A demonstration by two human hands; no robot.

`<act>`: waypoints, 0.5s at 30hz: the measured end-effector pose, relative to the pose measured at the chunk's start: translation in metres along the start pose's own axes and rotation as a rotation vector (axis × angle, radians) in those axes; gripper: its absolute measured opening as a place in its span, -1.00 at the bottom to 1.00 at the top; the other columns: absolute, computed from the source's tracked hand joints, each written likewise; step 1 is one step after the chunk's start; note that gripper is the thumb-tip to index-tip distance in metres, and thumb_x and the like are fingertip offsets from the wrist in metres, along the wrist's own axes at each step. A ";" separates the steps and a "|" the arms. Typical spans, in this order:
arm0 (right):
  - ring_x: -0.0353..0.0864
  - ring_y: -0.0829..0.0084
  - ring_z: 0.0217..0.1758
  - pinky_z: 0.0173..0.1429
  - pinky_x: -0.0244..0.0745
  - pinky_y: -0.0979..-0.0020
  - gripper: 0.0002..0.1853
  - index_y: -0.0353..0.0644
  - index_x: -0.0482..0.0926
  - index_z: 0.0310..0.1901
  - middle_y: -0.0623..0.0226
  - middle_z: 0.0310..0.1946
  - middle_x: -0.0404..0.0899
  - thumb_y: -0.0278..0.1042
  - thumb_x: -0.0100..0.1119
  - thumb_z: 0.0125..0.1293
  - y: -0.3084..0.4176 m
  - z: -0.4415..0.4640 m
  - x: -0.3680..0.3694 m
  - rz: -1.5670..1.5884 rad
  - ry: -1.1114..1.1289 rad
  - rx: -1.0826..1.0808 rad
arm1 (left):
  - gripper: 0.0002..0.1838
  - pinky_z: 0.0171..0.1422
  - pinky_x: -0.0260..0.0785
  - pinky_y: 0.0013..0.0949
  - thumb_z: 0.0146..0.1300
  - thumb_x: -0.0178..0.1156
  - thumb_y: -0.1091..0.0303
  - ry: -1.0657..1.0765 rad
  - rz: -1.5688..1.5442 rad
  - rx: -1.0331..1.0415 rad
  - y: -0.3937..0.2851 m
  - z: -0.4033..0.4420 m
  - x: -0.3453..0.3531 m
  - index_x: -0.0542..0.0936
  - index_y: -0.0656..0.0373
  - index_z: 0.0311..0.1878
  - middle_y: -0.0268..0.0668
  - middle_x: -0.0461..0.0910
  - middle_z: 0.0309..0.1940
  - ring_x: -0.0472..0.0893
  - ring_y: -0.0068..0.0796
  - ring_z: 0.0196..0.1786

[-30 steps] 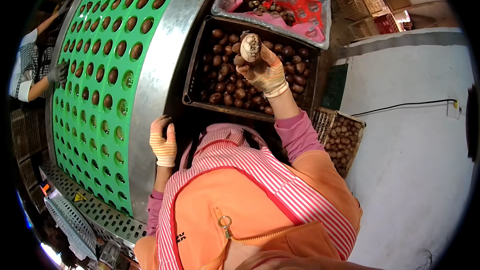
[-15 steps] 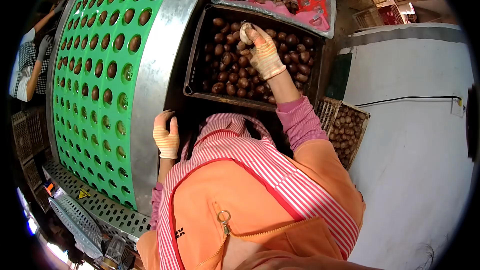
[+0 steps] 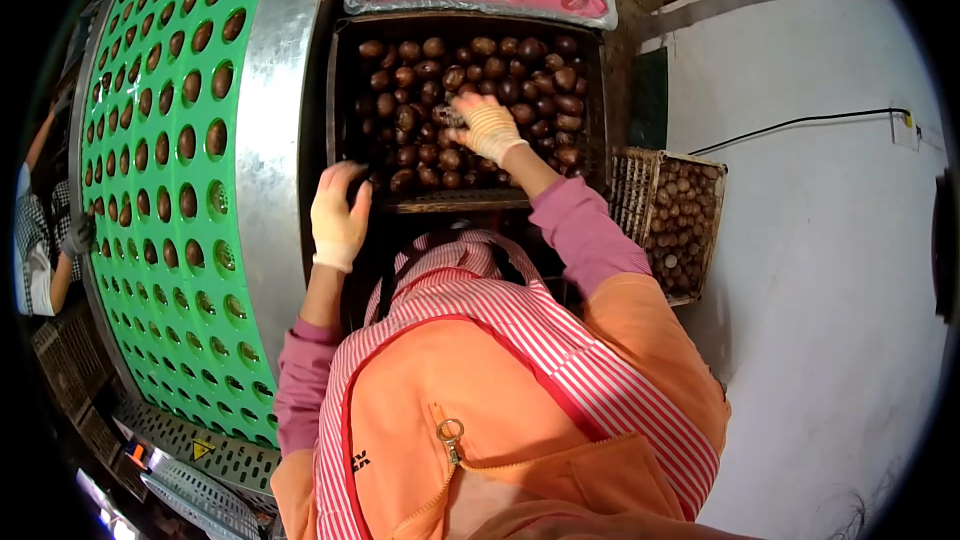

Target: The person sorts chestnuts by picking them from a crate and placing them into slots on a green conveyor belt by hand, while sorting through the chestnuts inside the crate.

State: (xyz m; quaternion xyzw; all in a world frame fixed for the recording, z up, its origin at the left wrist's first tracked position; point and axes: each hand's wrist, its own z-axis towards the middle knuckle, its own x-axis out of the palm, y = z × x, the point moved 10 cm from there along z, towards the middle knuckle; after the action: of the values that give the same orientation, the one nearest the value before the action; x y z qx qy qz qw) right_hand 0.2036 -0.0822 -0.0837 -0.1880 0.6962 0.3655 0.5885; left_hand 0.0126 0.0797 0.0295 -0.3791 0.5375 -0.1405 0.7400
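My right hand (image 3: 488, 128), in a striped glove with dirty fingertips, reaches into a dark crate (image 3: 450, 202). Its fingers are slightly blurred and spread over glossy brown oval pieces (image 3: 490, 67), which resemble passion fruit or dark eggs. A mottled greyish piece (image 3: 446, 116) lies between the fingertips; I see no firm grip on it. My left hand (image 3: 338, 218), gloved too, is at the crate's near left corner with thumb and fingers apart. Nothing shows in it, though its fingertips are near the dark rim.
Left of me runs a green perforated conveyor (image 3: 165, 180) with brown pieces in many holes, edged by a metal plate (image 3: 270, 120). Behind the crate is a plastic-lined bin (image 3: 480, 2). A crate of paler pieces (image 3: 682, 220) stands by the white wall (image 3: 820, 260). A co-worker's gloved hand (image 3: 78, 235) is beyond the conveyor.
My right hand has come down and nearer within the crate; the pale thing at its fingertips no longer stands out. My left hand has risen toward the crate corner. The view has shifted.
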 end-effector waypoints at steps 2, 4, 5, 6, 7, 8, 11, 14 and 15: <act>0.44 0.16 0.17 0.11 0.53 0.04 -0.51 -0.09 0.51 0.08 0.21 0.09 0.49 -0.12 0.32 0.12 -0.017 0.001 -0.046 0.047 0.068 0.155 | -0.60 0.25 0.40 -0.16 0.16 0.29 0.37 0.123 0.089 -0.017 0.010 0.026 0.030 0.54 0.16 0.09 -0.09 0.50 0.13 0.52 -0.05 0.17; 0.42 0.04 0.15 0.09 0.55 0.02 -0.49 -0.04 0.51 0.10 0.13 0.18 0.39 -0.10 0.32 0.09 -0.053 -0.014 -0.109 -0.020 -0.161 0.333 | -0.42 0.31 0.36 -0.13 0.11 0.34 0.29 0.263 0.173 -0.045 0.016 0.048 0.062 0.46 0.06 0.24 -0.10 0.40 0.26 0.44 0.00 0.26; 0.36 -0.06 0.22 0.15 0.51 0.00 -0.44 0.01 0.49 0.15 0.09 0.25 0.34 -0.10 0.33 0.09 -0.078 -0.024 -0.115 -0.018 -0.254 0.418 | -0.33 0.34 0.33 -0.10 0.08 0.37 0.27 0.334 0.217 -0.079 0.020 0.058 0.080 0.40 -0.01 0.30 -0.11 0.33 0.32 0.38 0.02 0.31; 0.29 -0.10 0.30 0.24 0.46 -0.04 -0.37 0.07 0.45 0.26 0.08 0.40 0.17 -0.10 0.34 0.10 -0.109 -0.026 -0.097 -0.013 -0.154 0.519 | -0.24 0.37 0.30 -0.06 0.04 0.40 0.25 0.404 0.263 -0.111 0.023 0.066 0.097 0.35 -0.08 0.37 -0.13 0.25 0.38 0.33 0.04 0.35; 0.26 -0.11 0.33 0.27 0.45 -0.03 -0.37 0.12 0.45 0.27 0.09 0.45 0.09 -0.12 0.35 0.11 -0.120 -0.027 -0.087 -0.030 -0.034 0.582 | -0.17 0.38 0.28 -0.02 0.02 0.43 0.23 0.457 0.304 -0.105 0.022 0.072 0.111 0.30 -0.14 0.41 -0.13 0.19 0.42 0.28 0.04 0.39; 0.24 -0.11 0.35 0.30 0.43 -0.03 -0.37 0.16 0.46 0.28 0.11 0.49 0.01 -0.14 0.36 0.12 -0.127 -0.028 -0.076 -0.049 0.085 0.643 | -0.10 0.39 0.26 0.03 -0.01 0.45 0.21 0.510 0.344 -0.098 0.022 0.078 0.124 0.26 -0.20 0.44 -0.14 0.12 0.47 0.23 0.04 0.42; 0.21 -0.10 0.38 0.32 0.42 0.00 -0.39 0.23 0.50 0.26 0.13 0.51 -0.05 -0.18 0.38 0.10 -0.126 -0.021 -0.076 -0.045 0.103 0.637 | 0.01 0.41 0.23 0.06 -0.05 0.50 0.16 0.687 0.580 -0.095 0.021 0.087 0.151 0.18 -0.31 0.49 -0.15 -0.04 0.55 0.10 0.11 0.50; 0.17 -0.10 0.41 0.32 0.43 0.03 -0.42 0.25 0.54 0.21 0.14 0.50 -0.03 -0.20 0.40 0.09 -0.132 -0.016 -0.077 0.014 0.168 0.635 | 0.01 0.38 0.31 0.04 -0.05 0.51 0.16 0.721 0.576 -0.108 0.031 0.086 0.165 0.17 -0.29 0.49 -0.13 -0.05 0.54 0.17 0.14 0.46; 0.28 -0.07 0.36 0.30 0.44 0.06 -0.36 0.24 0.49 0.27 0.11 0.48 0.02 -0.17 0.41 0.08 -0.124 -0.019 -0.080 -0.033 0.186 0.570 | 0.01 0.37 0.32 0.03 -0.04 0.51 0.16 0.732 0.527 -0.159 0.038 0.084 0.170 0.17 -0.27 0.49 -0.13 -0.05 0.54 0.19 0.12 0.46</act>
State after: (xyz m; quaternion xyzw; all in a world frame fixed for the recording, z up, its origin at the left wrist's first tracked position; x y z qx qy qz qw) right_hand 0.2952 -0.1913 -0.0421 -0.0594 0.8184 0.1269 0.5572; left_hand 0.1459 0.0355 -0.1033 -0.2105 0.8509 -0.0304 0.4804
